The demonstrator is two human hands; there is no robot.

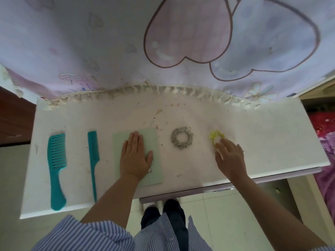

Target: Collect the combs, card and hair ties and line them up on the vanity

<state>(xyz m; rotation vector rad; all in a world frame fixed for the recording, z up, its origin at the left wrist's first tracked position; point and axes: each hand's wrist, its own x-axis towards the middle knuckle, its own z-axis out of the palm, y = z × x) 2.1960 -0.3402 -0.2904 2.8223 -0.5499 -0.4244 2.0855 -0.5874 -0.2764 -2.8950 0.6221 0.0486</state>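
Note:
On the white vanity top (262,134) a row runs left to right: a wide-tooth teal comb (56,167), a thin teal tail comb (93,160), a pale green card (154,142), a grey scrunchie (182,137) and a yellow hair tie (215,135). My left hand (135,156) lies flat on the card, fingers together, and hides its middle. My right hand (229,158) has its fingers spread, with the fingertips touching the near side of the yellow hair tie.
A pink and lilac cloth with large heart prints (181,42) hangs over the back of the vanity, its frilled hem lying on the top. Crumbs and stains dot the surface. The front edge runs just past my wrists; tiled floor and my feet lie below.

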